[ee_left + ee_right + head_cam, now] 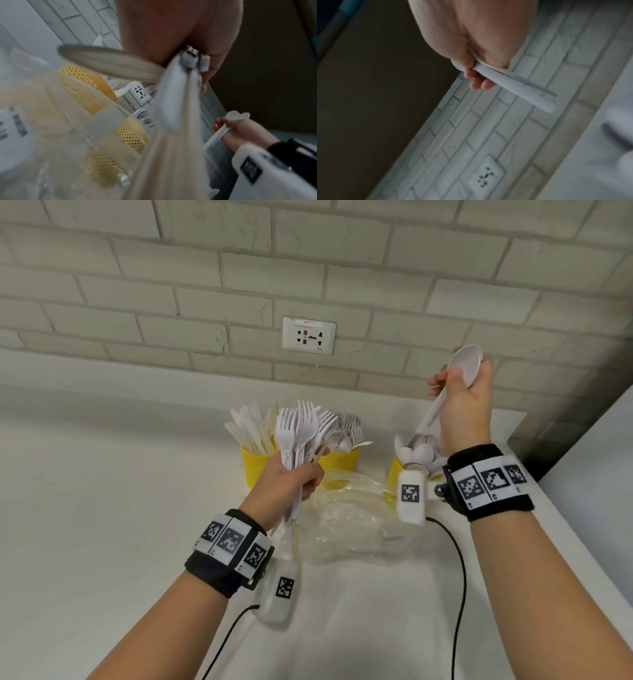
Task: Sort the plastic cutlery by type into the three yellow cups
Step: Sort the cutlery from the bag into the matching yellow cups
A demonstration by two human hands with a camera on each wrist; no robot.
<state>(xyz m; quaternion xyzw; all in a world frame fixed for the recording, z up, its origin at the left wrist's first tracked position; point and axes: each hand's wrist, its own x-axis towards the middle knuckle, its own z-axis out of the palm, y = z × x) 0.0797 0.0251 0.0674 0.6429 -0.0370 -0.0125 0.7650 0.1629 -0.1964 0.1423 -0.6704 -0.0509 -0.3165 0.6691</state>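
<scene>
Evidently sorting: our right hand (462, 398) grips white plastic spoons (466, 366), handles down, above the yellow mesh spoon cup (395, 470); left hand (287, 484) clutches unsorted white plastic forks (298, 429).

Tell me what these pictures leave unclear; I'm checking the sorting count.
- Right cup: head view, mostly hidden behind the right hand's wrist camera.
- Spoons held: right wrist view, bowls hidden in the fist; number unclear.
- Left hand's bundle: left wrist view, blurred; mix unclear.
</scene>
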